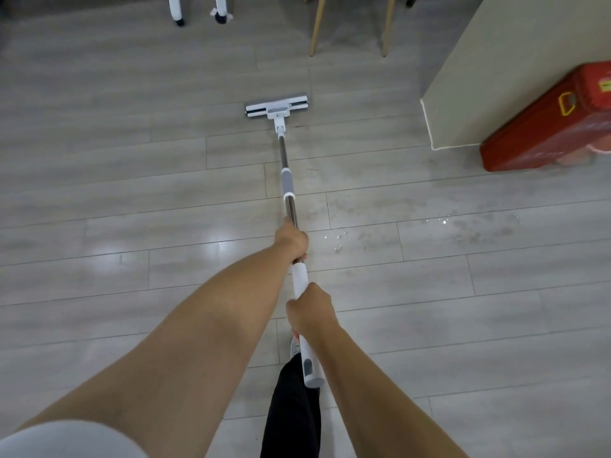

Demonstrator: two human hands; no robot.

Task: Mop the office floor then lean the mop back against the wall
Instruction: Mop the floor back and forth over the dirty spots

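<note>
Hands, both yours, are closing round one mop [287,181] in the middle of the frame. Your left hand [292,241] is wrapping its fingers round the bare metal shaft just above the centre. Your right hand [309,310] is curling round the white grip lower down, and the grip's grey-capped end is sticking out past your wrist. The two hands are sitting near each other on the handle without touching. The mop is running up the frame from your hands, and its one flat mop head [276,109] is lying on the grey plank floor [132,180] in the upper middle, crosswise to the handle.

Four furniture legs are showing along the top edge: two white legs [175,9] with dark feet left of centre, and two wooden legs [317,28] to their right. At the upper right one beige wall corner [496,61] is meeting the floor, and one red box [545,127] with a yellow handle is lying just beside it.

Right of your hands, two patches of shiny specks [337,239] are glinting on the planks; they are probably water drops, though the view is too coarse to be sure. One black trouser leg [294,408] is showing at bottom centre, and one white sleeve [66,438] at the lower left corner.
</note>
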